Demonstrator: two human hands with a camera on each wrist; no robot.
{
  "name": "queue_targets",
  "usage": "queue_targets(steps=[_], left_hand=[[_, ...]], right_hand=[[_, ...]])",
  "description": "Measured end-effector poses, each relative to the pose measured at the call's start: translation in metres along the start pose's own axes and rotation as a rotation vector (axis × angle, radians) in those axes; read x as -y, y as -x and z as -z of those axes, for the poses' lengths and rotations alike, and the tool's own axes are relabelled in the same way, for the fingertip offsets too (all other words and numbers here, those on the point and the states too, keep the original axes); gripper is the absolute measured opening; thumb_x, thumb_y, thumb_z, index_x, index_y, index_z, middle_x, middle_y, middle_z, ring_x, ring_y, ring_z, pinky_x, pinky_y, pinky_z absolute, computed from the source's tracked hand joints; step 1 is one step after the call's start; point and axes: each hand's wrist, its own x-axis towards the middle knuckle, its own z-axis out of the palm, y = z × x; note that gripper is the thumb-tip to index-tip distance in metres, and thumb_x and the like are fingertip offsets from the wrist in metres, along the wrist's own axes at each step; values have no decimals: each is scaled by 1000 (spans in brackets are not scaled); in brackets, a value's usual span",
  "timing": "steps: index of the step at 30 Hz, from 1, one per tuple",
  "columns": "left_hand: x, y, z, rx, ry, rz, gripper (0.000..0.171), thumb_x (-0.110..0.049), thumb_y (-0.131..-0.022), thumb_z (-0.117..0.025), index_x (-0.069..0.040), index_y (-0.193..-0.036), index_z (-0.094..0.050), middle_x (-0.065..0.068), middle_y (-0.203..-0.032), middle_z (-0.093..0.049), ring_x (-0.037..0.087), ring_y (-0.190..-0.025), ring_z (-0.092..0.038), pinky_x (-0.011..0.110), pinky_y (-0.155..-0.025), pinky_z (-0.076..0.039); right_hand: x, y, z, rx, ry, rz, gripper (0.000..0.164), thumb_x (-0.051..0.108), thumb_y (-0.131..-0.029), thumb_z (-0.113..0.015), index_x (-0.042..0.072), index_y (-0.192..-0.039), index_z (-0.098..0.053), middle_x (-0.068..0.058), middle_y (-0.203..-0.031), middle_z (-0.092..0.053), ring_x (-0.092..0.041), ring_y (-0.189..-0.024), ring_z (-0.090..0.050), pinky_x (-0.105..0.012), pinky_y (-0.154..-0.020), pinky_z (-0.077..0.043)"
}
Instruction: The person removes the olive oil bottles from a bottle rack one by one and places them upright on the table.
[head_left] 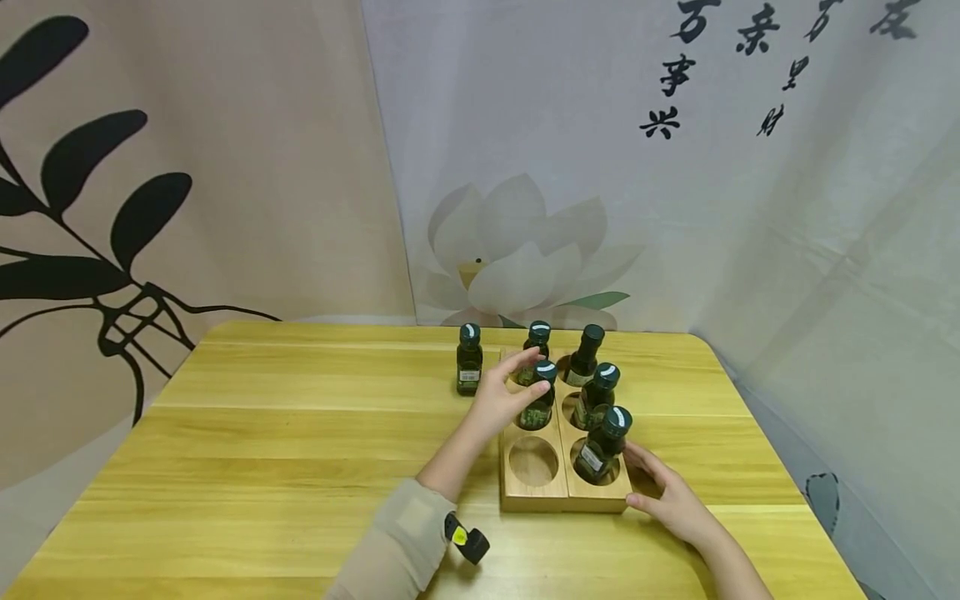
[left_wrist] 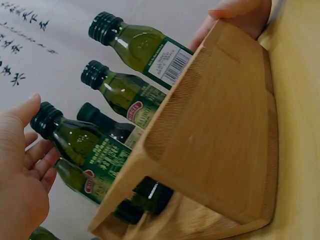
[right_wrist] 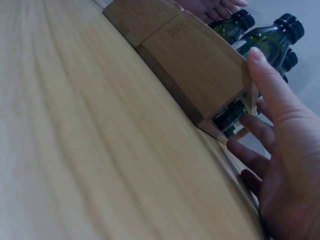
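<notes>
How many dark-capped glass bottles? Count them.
6: one bottle on the yellow wooden table, left of the rectangular wooden rack; two in the rack's left column, three in its right.

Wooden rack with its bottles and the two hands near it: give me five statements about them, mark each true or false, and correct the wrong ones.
1. The rack has an empty front-left hole. True.
2. The left hand is at the cap of the left column's middle bottle. True.
3. The right hand is by the rack's left side. False: it is by the right side, near the front corner.
4. Every bottle is in the rack. False: one outside bottle stands on the table, left of the rack.
5. A front-right bottle sits in the right column. True.
</notes>
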Motion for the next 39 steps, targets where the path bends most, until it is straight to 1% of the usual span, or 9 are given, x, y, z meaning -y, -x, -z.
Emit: queue_targets(steps=[5, 10, 15, 17, 22, 26, 33, 37, 39], left_hand=[[8, 0, -5, -11, -12, 29, 53, -21, -88, -71, -9, -137, -53, 8, -129, -57, 25, -120, -50, 49, -103, -35], [11, 0, -9, -23, 8, 28, 47, -21, -90, -69, -12, -134, -57, 8, -128, -57, 25, -116, -51, 52, -95, -42], [11, 0, -12, -40, 28, 18, 41, -21, -90, -69, -15, -130, -61, 6, -124, -60, 25, -113, -52, 54, -95, -41], [11, -1, -12, -49, 27, 11, 39, -19, -89, -69, -15, -127, -63, 6, -121, -61, 25, -111, -53, 54, -94, -41], [8, -1, -12, -61, 30, -3, 35, -14, -89, -70, -11, -123, -64, 5, -114, -63, 23, -105, -56, 52, -92, -43], [5, -1, -12, -72, 27, 5, 35, -13, -88, -70, -9, -123, -64, 6, -115, -63, 22, -107, -56, 50, -93, -43], [-3, -3, -11, -80, 29, -3, 38, -9, -88, -69, -4, -125, -62, 11, -120, -61, 27, -114, -54, 44, -97, -43], [-8, -5, -9, -81, 16, -15, 37, -10, -88, -70, -7, -125, -63, 8, -117, -61, 22, -111, -55, 35, -94, -45], [-11, -6, -7, -82, 24, -30, 37, -12, -88, -70, -7, -124, -64, 8, -118, -61, 21, -108, -56, 39, -93, -45]], right_hand=[[0, 0, 0, 0, -6, -1, 70, 0, -84, -70, -7, -143, -34, -29, -135, -46, 1, -121, -42, -14, -98, -30], [-2, -1, 1, 1, -3, 2, 70, 0, -84, -70, -6, -144, -34, -29, -136, -45, 2, -122, -41, -13, -99, -29], [-3, -1, 0, 1, 0, 16, 70, -1, -83, -70, -7, -143, -34, -30, -135, -45, 1, -122, -41, -13, -99, -29], [-3, -1, 0, 2, 1, 20, 70, -1, -83, -70, -7, -143, -34, -31, -135, -45, 2, -122, -41, -13, -99, -29], [-4, 0, -1, 1, 4, 31, 70, -1, -83, -70, -7, -143, -34, -31, -135, -45, 2, -123, -41, -13, -99, -29], [-5, 0, -1, 1, 2, 33, 71, -2, -82, -70, -7, -143, -34, -31, -134, -45, 0, -123, -41, -13, -99, -29], [-3, -1, -1, 3, -4, 29, 70, -2, -83, -70, -6, -144, -34, -30, -135, -45, -1, -123, -42, -14, -99, -29], [-2, 0, -1, 3, -4, 21, 70, -1, -84, -70, -4, -144, -35, -29, -135, -45, -1, -123, -42, -14, -99, -30], [-1, 0, -1, 2, 2, 20, 70, -1, -84, -70, -3, -144, -35, -28, -135, -46, -1, -123, -42, -14, -99, -30]])
